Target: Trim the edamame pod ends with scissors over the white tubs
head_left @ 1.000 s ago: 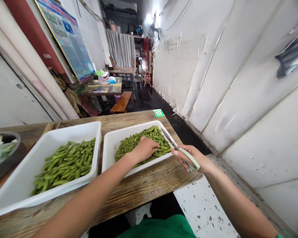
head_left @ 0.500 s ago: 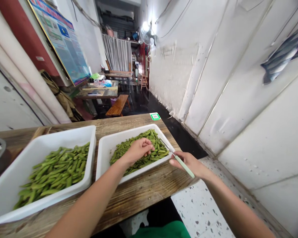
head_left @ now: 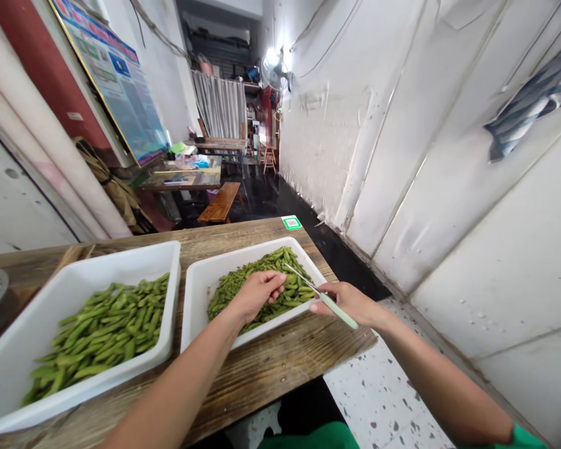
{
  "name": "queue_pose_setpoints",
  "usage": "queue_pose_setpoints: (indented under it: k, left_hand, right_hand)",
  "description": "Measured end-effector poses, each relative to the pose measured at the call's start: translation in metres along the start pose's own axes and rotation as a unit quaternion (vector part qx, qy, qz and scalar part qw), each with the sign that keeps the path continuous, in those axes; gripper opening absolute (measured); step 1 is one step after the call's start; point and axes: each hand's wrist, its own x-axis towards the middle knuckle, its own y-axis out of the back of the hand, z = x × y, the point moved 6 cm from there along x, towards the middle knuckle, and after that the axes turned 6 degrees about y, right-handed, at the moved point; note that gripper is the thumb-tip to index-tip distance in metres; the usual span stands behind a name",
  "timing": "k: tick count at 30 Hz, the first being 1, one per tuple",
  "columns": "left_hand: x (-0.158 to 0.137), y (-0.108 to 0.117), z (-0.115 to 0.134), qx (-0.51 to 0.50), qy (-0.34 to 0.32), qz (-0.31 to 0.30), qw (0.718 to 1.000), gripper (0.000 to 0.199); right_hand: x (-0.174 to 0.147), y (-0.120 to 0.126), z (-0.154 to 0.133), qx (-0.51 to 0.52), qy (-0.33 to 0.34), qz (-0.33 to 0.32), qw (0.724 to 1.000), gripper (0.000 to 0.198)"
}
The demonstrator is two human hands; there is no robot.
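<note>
My left hand point(head_left: 264, 292) is over the right white tub point(head_left: 194, 305), thumb and fingers pinched together. Whatever is between the fingertips blends with the green pods behind and cannot be made out. A heap of edamame pods point(head_left: 236, 280) lies in this tub, under and around the hand. My right hand point(head_left: 348, 300), at the tub's near right corner, is closed around scissors point(head_left: 339, 312) with pale green handles. Their thin metal blades point left over the pods, the tips close to my left fingertips.
A larger white tub point(head_left: 37, 299) with more edamame pods point(head_left: 107, 330) stands to the left on the wooden table point(head_left: 280, 368). Beyond it is part of a dark round container point(head_left: 2, 302). A QR code card point(head_left: 291, 222) lies at the far corner. A bench point(head_left: 219, 202) stands beyond.
My right hand has moved slightly left, bringing the scissors' tips nearer to my left fingertips. My left hand has shifted a little left and lower, its fingers pinched more tightly.
</note>
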Motion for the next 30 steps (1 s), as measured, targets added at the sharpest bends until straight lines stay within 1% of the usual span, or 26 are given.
queue_pose_setpoints:
  k: [2, 5, 7, 9, 14, 17, 19, 22, 25, 28, 30]
  left_hand:
    - [0.001, 0.002, 0.0, 0.015, -0.007, 0.022, 1.0, 0.032]
    - [0.001, 0.009, 0.001, 0.034, -0.029, 0.072, 0.996, 0.033]
    - [0.002, 0.012, 0.003, 0.041, -0.046, 0.094, 0.994, 0.032]
    - [0.002, 0.012, 0.004, 0.051, -0.056, 0.098, 0.992, 0.032]
    - [0.003, 0.008, 0.003, 0.074, -0.068, 0.085, 0.991, 0.035]
    - [0.003, 0.009, 0.001, 0.072, -0.07, 0.09, 0.991, 0.036]
    - [0.004, 0.01, -0.002, 0.068, -0.058, 0.096, 0.991, 0.036]
    - [0.005, 0.013, -0.006, 0.04, -0.028, 0.115, 0.992, 0.03]
    - [0.005, 0.017, -0.007, -0.003, -0.021, 0.134, 0.991, 0.026]
    - [0.007, 0.017, -0.008, -0.04, -0.02, 0.117, 0.992, 0.029]
    - [0.008, 0.018, -0.008, -0.039, -0.025, 0.11, 0.993, 0.029]
  right_hand:
    - [-0.001, -0.005, 0.002, 0.05, -0.014, -0.028, 0.998, 0.04]
    - [-0.003, -0.014, 0.003, 0.136, -0.036, -0.078, 0.987, 0.039]
    - [-0.004, -0.019, 0.001, 0.173, -0.042, -0.096, 0.979, 0.04]
    - [-0.002, -0.021, -0.003, 0.189, -0.044, -0.1, 0.976, 0.042]
    - [0.006, -0.024, -0.011, 0.185, -0.056, -0.092, 0.977, 0.046]
    - [0.011, -0.027, -0.009, 0.188, -0.065, -0.09, 0.976, 0.047]
    - [0.014, -0.028, -0.005, 0.185, -0.076, -0.087, 0.976, 0.046]
    - [0.016, -0.03, 0.001, 0.171, -0.092, -0.09, 0.977, 0.047]
    - [0.016, -0.03, 0.004, 0.158, -0.098, -0.1, 0.977, 0.048]
    - [0.015, -0.029, 0.005, 0.15, -0.095, -0.107, 0.978, 0.048]
    - [0.013, -0.027, 0.003, 0.15, -0.079, -0.107, 0.98, 0.047]
